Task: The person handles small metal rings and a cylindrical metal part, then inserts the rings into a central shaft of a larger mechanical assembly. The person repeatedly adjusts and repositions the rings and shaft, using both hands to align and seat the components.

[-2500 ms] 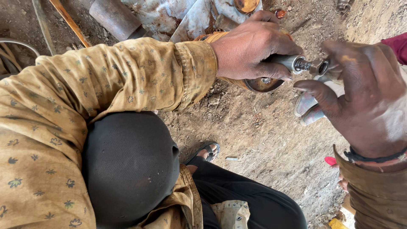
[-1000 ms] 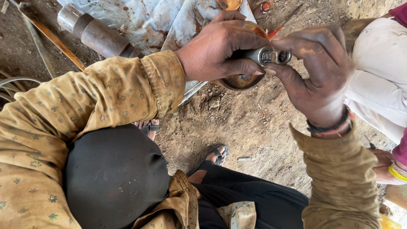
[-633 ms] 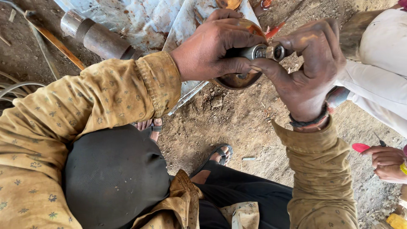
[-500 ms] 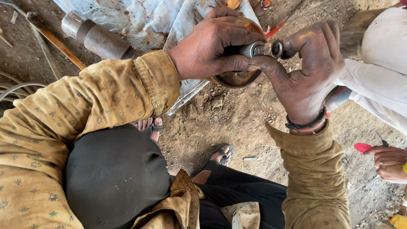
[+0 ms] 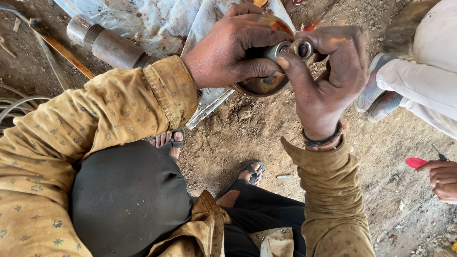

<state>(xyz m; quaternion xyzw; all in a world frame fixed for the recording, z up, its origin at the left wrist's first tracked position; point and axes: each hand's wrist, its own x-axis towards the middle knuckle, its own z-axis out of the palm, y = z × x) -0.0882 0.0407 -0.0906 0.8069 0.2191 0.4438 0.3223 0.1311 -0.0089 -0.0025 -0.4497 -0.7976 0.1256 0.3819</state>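
Observation:
My left hand [image 5: 235, 50] is wrapped around a short metal pipe fitting [image 5: 281, 49], held in the air above the dirt ground. My right hand [image 5: 328, 78] pinches a small round metal nut or ring [image 5: 303, 48] against the fitting's open end with thumb and fingers. Both hands meet at that end. A rusty round dish [image 5: 262, 84] lies on the ground just beneath them, partly hidden by my left hand.
A thick threaded steel pipe [image 5: 107, 45] and corroded metal sheets [image 5: 152, 19] lie at the top left. Another person's white-trousered leg and shoes [image 5: 381, 95] stand at the right; their hand [image 5: 442, 176] holds a red-handled tool [image 5: 416, 163]. My sandalled feet [image 5: 250, 172] are below.
The right hand came in from the right and closed on the end of the fitting held by the left hand. Both hands stayed joined while the view shifted slightly.

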